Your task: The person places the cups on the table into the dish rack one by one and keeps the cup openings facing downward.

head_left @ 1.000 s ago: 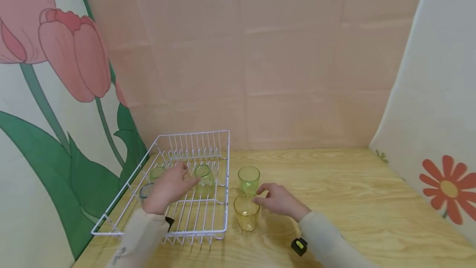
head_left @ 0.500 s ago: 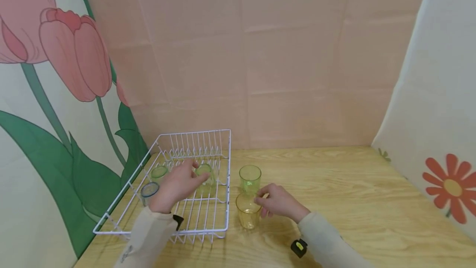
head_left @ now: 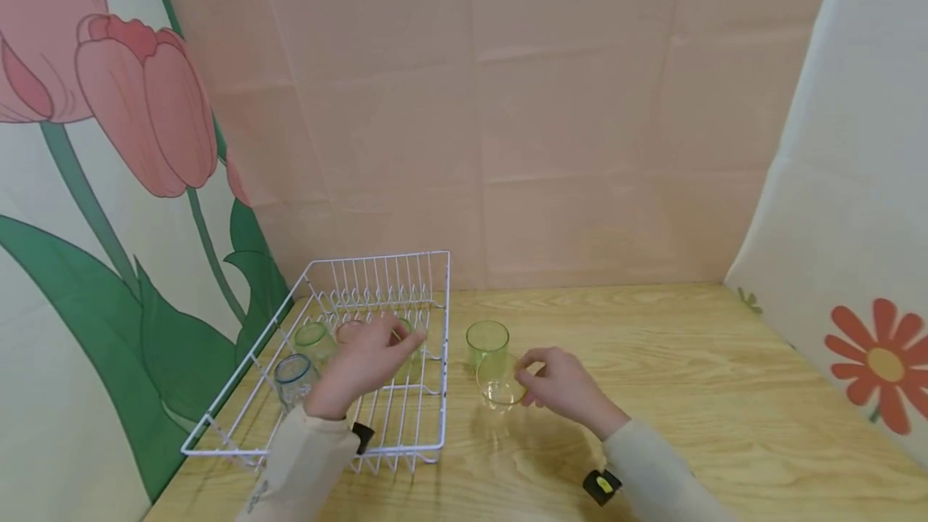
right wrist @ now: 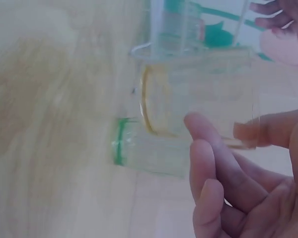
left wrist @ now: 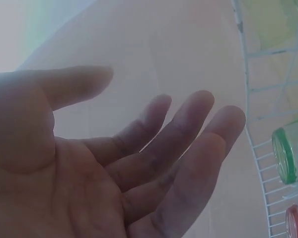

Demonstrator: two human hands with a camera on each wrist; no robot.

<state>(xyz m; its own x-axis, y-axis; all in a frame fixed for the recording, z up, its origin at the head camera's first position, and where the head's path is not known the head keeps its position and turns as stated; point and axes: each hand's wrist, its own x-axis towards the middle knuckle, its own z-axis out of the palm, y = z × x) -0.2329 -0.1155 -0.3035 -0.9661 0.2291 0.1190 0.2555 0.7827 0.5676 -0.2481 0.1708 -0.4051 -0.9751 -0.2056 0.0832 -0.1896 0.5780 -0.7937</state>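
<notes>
My right hand [head_left: 569, 389] pinches the rim of a clear yellow drinking glass [head_left: 496, 393] between thumb and fingers. In the right wrist view the glass [right wrist: 203, 94] hangs off the tabletop, its thick amber base towards the table. Just behind it, a green glass [head_left: 486, 338] stands on the table. Above the dish rack [head_left: 445, 361], my left hand [head_left: 373, 361] holds nothing; its loosely bent fingers and apart thumb show in the left wrist view. It partly covers another green glass [head_left: 409, 362] and a pink-rimmed glass [head_left: 350, 332] in the rack.
At the rack's left side stand a blue-rimmed glass [head_left: 293, 381] and a green-rimmed glass [head_left: 312, 337]. The white wire rack sits on the left of the wooden table [head_left: 689, 393]. Printed cloths hang at both sides, and a pink cloth [head_left: 565, 119] at the back.
The yellow glass has risen off the table and shifted slightly right with my right hand. My left hand has drifted right over the rack, uncovering the blue-rimmed glass.
</notes>
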